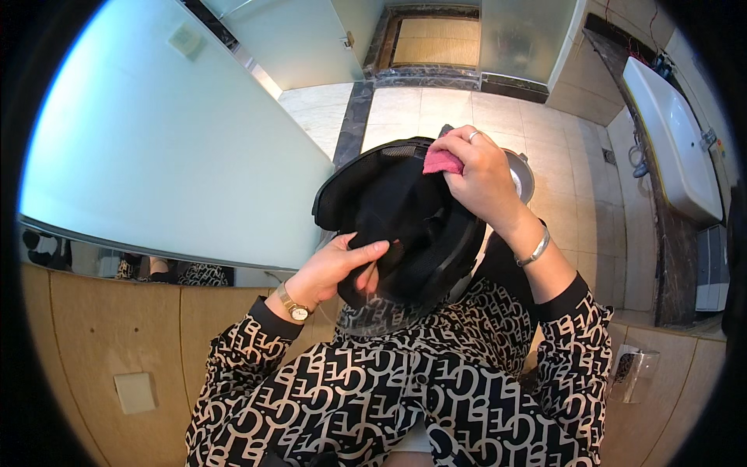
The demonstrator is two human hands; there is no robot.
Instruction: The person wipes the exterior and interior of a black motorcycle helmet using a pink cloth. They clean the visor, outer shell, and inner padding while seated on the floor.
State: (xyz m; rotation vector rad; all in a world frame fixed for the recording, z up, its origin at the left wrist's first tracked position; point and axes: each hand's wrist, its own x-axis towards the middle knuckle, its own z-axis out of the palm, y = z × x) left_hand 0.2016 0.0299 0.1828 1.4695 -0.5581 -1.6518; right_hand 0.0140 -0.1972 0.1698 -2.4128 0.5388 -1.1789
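Observation:
A black helmet point(397, 204) is turned with its padded, mesh-lined inside up in front of my body. At its near side a clear visor point(373, 321) shows against my patterned clothing. My left hand point(332, 265) grips the near left part of the helmet, thumb over the inner edge and fingers partly seen behind it. In my right hand point(481, 169) is a folded pink cloth point(442, 162) with a dark side, pressed against the far right rim. Some of my right fingertips are hidden by the cloth.
A grey bucket point(528, 178) stands on the tiled floor point(548, 152), partly behind my right hand. A large frosted glass panel point(175, 157) fills the left. At right, a white washbasin point(671, 140) sits on a dark stone counter point(653, 175). A glass door point(297, 35) is farther back.

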